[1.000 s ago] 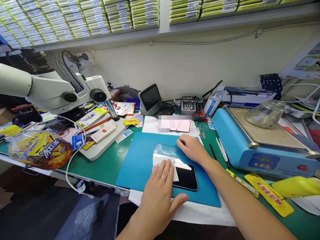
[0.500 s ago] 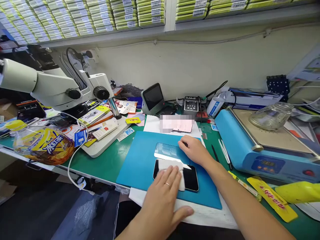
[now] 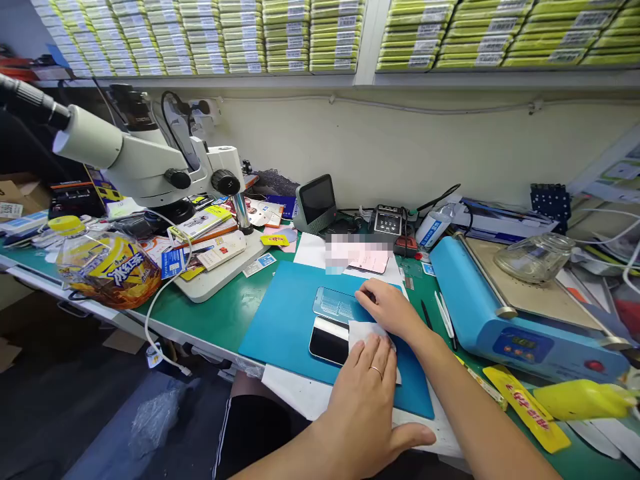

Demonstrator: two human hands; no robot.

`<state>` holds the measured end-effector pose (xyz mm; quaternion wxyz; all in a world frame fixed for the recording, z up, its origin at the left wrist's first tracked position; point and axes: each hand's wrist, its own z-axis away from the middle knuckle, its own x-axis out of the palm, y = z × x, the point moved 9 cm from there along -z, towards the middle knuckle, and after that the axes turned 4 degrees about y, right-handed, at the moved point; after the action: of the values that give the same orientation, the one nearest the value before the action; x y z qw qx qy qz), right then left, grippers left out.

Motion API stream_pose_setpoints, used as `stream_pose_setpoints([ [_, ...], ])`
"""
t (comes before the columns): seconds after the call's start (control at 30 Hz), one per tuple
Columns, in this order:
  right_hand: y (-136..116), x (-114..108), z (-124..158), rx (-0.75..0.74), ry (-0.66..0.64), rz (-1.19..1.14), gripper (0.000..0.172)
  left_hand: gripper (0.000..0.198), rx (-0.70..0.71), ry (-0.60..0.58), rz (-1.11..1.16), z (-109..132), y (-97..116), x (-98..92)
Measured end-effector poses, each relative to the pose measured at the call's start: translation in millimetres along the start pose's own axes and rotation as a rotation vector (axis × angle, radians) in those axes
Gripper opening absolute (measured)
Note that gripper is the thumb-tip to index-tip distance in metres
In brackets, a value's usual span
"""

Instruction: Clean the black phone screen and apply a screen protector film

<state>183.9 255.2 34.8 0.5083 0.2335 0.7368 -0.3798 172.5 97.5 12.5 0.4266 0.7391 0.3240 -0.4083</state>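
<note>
A smartphone (image 3: 327,341) with a black screen lies on a blue mat (image 3: 280,313). My left hand (image 3: 367,380), with a ring on one finger, lies flat over a white wipe (image 3: 360,330) on the phone's right part, which is hidden beneath. Just behind the phone rests a clear glass panel (image 3: 333,303) with pale printing. My right hand (image 3: 387,303) sits at that panel's right end, fingers curled in; whether they hold anything I cannot make out.
On the left are a microscope (image 3: 150,170) and a bottle of tea (image 3: 110,267). A blue heating machine (image 3: 525,340) with a glass jar (image 3: 535,257) on top stands at right. Tweezers (image 3: 445,313) and a yellow squeeze bottle (image 3: 575,399) lie nearby.
My left hand has slid the white wipe rightward along the phone, uncovering its left part. My right hand stays beside the glass panel. The camera view has shifted somewhat.
</note>
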Motion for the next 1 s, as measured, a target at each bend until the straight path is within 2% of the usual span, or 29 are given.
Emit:
stream_pose_setpoints([
  [0.13,-9,-3,0,-0.002,-0.119,0.042,0.024,0.086,0.037,-0.002,-0.006,12,-8,-9.8],
  [0.3,-14,-2,3,0.039,-0.217,0.097,0.035,0.062,-0.011,0.017,-0.017,45,-44,-35.1],
  [0.37,-14,0,5,0.058,-0.241,0.129,0.035,0.046,-0.034,0.056,0.023,53,-58,-45.1],
  [0.47,-13,3,5,0.076,-0.275,0.157,0.031,0.027,-0.095,0.185,0.112,60,-80,-60.8],
  [0.6,-9,5,1,0.100,-0.307,0.158,0.032,0.025,-0.178,0.312,0.193,64,-108,-77.0],
  [0.77,-9,-1,-1,0.129,-0.311,0.125,0.041,0.024,-0.219,0.406,0.128,61,-133,-103.0],
  [0.83,-12,-6,1,0.131,-0.294,0.104,0.038,0.021,-0.235,0.412,0.097,57,-141,-108.6],
  [0.93,-17,-13,10,0.120,-0.289,0.049,0.023,0.019,-0.240,0.370,0.071,53,-144,-106.3],
  [1.0,-25,-16,18,0.072,-0.306,-0.044,0.021,0.020,-0.232,0.371,0.078,52,-142,-104.9],
])
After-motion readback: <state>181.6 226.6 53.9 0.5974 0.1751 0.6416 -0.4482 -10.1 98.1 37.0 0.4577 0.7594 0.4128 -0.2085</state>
